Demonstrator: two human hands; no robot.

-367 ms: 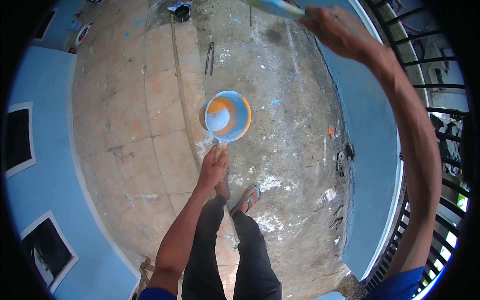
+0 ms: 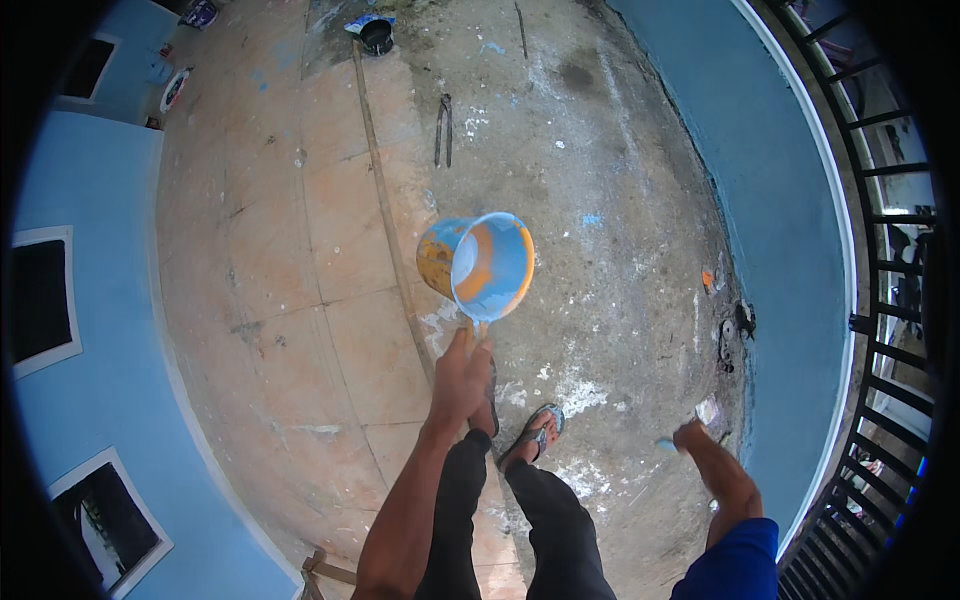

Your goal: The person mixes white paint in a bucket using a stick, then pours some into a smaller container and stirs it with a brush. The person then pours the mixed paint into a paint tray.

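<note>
My left hand (image 2: 462, 380) is closed round the handle of a plastic dipper (image 2: 505, 265) in front of my legs. The dipper is tilted, its mouth turned to the right. Blue and orange paint coats its inside and outside. Low at the right, my right hand (image 2: 691, 436) is closed on what looks like a paintbrush (image 2: 666, 443). Only a short pale-blue end of it shows past the fingers; the rest is hidden. This hand is apart from the blue wall, over the concrete floor.
A long wooden stick (image 2: 385, 200) lies along the tile edge, with pincers (image 2: 444, 130) and a black pot (image 2: 376, 37) farther off. A low blue wall (image 2: 790, 250) with a black railing (image 2: 880, 345) runs along the right. A blue house wall (image 2: 110, 270) stands left.
My right hand has swung down from the upper right to the lower right with the brush. The dipper has shifted slightly right in the picture and tilted more.
</note>
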